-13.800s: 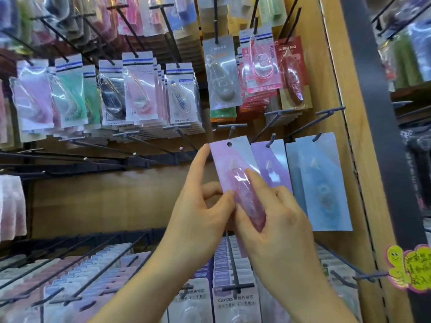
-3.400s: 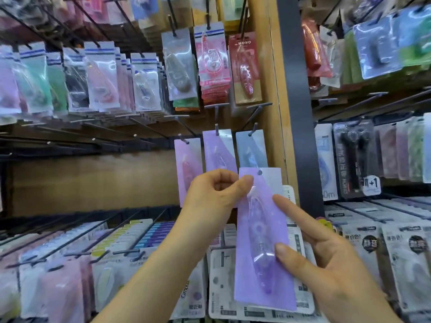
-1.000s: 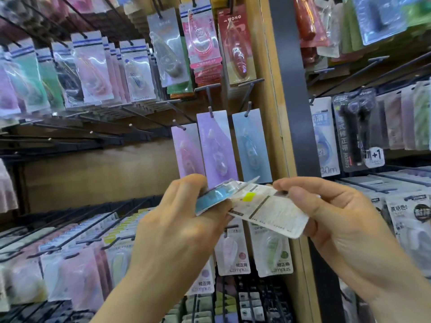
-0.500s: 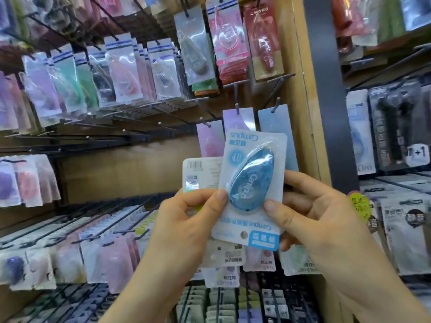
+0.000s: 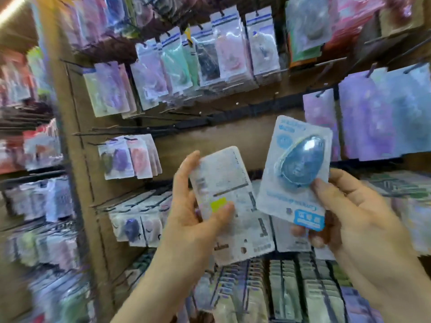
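Note:
My left hand (image 5: 193,220) grips a white carded pack (image 5: 229,201) with its printed back and a yellow patch facing me, thumb across its lower left. My right hand (image 5: 354,220) holds a second carded pack (image 5: 296,171) face up, a blue teardrop-shaped correction tape under a clear blister, thumb pressing just below the blister. The two packs are side by side in front of a shop display and nearly touch at their inner edges. The whole frame is motion-blurred.
Pegboard hooks carry hanging rows of pastel packs (image 5: 203,59) above and purple and blue cards (image 5: 382,115) at the right. A wooden upright (image 5: 77,159) divides the shelving on the left. Lower rails hold dense rows of carded packs (image 5: 291,287).
The two packs, stacked together half a second ago, are now apart, one in each hand. The view has swung left, so the wooden upright and left shelves have come in.

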Demonstrator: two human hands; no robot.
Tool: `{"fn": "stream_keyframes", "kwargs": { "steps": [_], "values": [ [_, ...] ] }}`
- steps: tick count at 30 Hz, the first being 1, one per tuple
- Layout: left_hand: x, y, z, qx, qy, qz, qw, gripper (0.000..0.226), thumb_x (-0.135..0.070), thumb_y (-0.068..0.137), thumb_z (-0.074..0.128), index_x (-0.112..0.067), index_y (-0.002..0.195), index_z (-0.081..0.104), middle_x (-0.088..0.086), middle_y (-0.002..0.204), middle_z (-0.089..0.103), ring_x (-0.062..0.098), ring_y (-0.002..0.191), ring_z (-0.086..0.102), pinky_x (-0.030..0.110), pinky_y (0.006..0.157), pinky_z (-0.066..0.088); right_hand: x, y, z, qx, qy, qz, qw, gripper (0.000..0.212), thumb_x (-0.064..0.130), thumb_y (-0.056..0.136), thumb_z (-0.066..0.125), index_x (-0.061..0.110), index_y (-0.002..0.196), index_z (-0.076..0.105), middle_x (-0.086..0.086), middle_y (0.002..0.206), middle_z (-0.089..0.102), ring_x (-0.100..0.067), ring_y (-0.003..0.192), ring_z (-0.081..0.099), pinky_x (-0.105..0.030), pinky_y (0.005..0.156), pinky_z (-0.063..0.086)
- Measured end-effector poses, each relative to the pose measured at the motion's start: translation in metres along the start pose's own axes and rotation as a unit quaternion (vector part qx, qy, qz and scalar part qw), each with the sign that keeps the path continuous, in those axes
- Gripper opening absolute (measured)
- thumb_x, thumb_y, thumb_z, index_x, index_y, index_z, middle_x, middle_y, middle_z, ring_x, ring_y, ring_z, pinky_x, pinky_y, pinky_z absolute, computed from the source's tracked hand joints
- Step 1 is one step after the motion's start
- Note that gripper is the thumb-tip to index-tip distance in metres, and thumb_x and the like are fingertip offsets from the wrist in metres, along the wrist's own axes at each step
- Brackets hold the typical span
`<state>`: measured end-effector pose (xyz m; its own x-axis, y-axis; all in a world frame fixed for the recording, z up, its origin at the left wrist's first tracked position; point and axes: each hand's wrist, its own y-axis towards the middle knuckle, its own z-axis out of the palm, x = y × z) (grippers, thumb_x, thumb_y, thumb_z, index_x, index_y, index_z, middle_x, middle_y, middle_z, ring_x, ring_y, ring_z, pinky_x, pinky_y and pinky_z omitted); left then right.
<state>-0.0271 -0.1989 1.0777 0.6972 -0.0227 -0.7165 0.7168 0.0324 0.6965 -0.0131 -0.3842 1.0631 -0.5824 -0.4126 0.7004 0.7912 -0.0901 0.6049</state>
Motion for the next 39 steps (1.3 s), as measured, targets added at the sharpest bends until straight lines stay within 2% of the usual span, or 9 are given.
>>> {"fn": "stream_keyframes", "kwargs": {
  "steps": [3, 9, 12, 17, 22, 26, 29, 35, 39],
  "values": [
    [0.000, -0.014, -0.075, -0.030, 0.114, 0.098, 0.988, 0.094, -0.010, 0.070, 0.078, -0.055, 0.137, 0.031, -0.011, 0.098, 0.073, 0.013, 0.088, 0.072, 0.030, 0.074, 0.059, -0.030, -0.013, 0.051, -0.018, -0.037, 0.008, 0.999, 0.035, 0.017, 0.081, 0.059, 0.033, 0.111, 0.061, -0.005, 0.065, 0.071, -0.019, 0.033, 0.049, -0.022, 0.029, 0.035],
    [-0.007, -0.022, -0.225, 0.008, 0.341, 0.324, 0.882, 0.017, -0.044, 0.084, 0.069, -0.033, 0.095, 0.075, -0.007, 0.116, 0.059, 0.031, 0.118, 0.056, 0.045, 0.090, 0.048, -0.090, -0.026, 0.152, 0.045, -0.120, 0.014, 0.992, 0.042, 0.002, 0.095, 0.053, 0.039, 0.093, 0.074, -0.010, 0.078, 0.074, -0.023, 0.060, 0.062, -0.023, 0.044, 0.048],
    [-0.008, -0.021, -0.261, 0.004, 0.340, 0.285, 0.896, 0.017, -0.048, 0.077, 0.073, -0.043, 0.094, 0.075, -0.005, 0.135, 0.046, 0.041, 0.120, 0.048, 0.055, 0.090, 0.045, -0.115, -0.027, 0.197, 0.066, -0.131, 0.025, 0.989, 0.043, 0.001, 0.098, 0.050, 0.034, 0.090, 0.075, -0.004, 0.078, 0.074, -0.020, 0.069, 0.063, -0.027, 0.062, 0.047],
    [0.004, -0.013, -0.295, 0.003, 0.352, 0.281, 0.893, 0.021, -0.051, 0.084, 0.065, -0.044, 0.103, 0.071, -0.005, 0.139, 0.042, 0.034, 0.112, 0.048, 0.039, 0.079, 0.049, -0.151, -0.025, 0.249, 0.090, -0.112, 0.054, 0.988, 0.044, 0.003, 0.101, 0.044, 0.033, 0.093, 0.075, -0.020, 0.092, 0.068, -0.050, 0.084, 0.059, -0.043, 0.071, 0.044],
    [0.034, 0.000, -0.306, -0.004, 0.394, 0.307, 0.866, 0.030, -0.033, 0.085, 0.069, -0.036, 0.114, 0.067, 0.007, 0.138, 0.044, 0.040, 0.115, 0.051, 0.042, 0.079, 0.052, -0.168, -0.018, 0.269, 0.074, 0.004, 0.131, 0.989, 0.032, 0.018, 0.100, 0.048, 0.025, 0.089, 0.077, -0.013, 0.090, 0.075, -0.026, 0.072, 0.068, -0.037, 0.062, 0.049],
    [0.050, 0.012, -0.309, 0.035, 0.445, 0.348, 0.825, 0.025, -0.035, 0.095, 0.061, -0.035, 0.120, 0.063, 0.001, 0.134, 0.054, 0.030, 0.115, 0.052, 0.037, 0.084, 0.052, -0.179, -0.009, 0.265, 0.140, 0.040, 0.118, 0.982, 0.033, 0.044, 0.076, 0.073, 0.026, 0.105, 0.074, -0.008, 0.107, 0.075, -0.029, 0.092, 0.073, -0.043, 0.073, 0.058],
    [0.057, 0.019, -0.309, 0.069, 0.476, 0.328, 0.813, 0.028, -0.030, 0.101, 0.050, -0.040, 0.127, 0.057, -0.005, 0.138, 0.054, 0.021, 0.117, 0.046, 0.027, 0.094, 0.043, -0.184, 0.002, 0.256, 0.181, 0.054, 0.126, 0.974, 0.048, 0.024, 0.060, 0.085, 0.028, 0.106, 0.072, -0.004, 0.112, 0.073, -0.031, 0.096, 0.072, -0.037, 0.070, 0.060],
    [0.060, 0.032, -0.319, 0.130, 0.407, 0.236, 0.873, 0.080, 0.013, 0.076, 0.039, -0.040, 0.134, 0.054, -0.019, 0.146, 0.046, 0.016, 0.134, 0.043, 0.023, 0.105, 0.038, -0.195, 0.028, 0.259, 0.233, 0.050, 0.112, 0.965, 0.053, -0.002, 0.058, 0.077, 0.026, 0.102, 0.075, -0.014, 0.105, 0.075, -0.031, 0.090, 0.074, -0.034, 0.066, 0.060],
    [0.054, 0.062, -0.340, 0.024, 0.331, 0.162, 0.929, 0.065, -0.018, 0.087, 0.057, -0.053, 0.138, 0.039, -0.026, 0.141, 0.047, 0.005, 0.134, 0.042, 0.026, 0.100, 0.045, -0.203, 0.051, 0.264, 0.275, -0.002, 0.096, 0.956, 0.065, 0.018, 0.040, 0.091, 0.027, 0.102, 0.074, -0.015, 0.106, 0.074, -0.033, 0.091, 0.073, -0.036, 0.068, 0.059]
  ]
}}
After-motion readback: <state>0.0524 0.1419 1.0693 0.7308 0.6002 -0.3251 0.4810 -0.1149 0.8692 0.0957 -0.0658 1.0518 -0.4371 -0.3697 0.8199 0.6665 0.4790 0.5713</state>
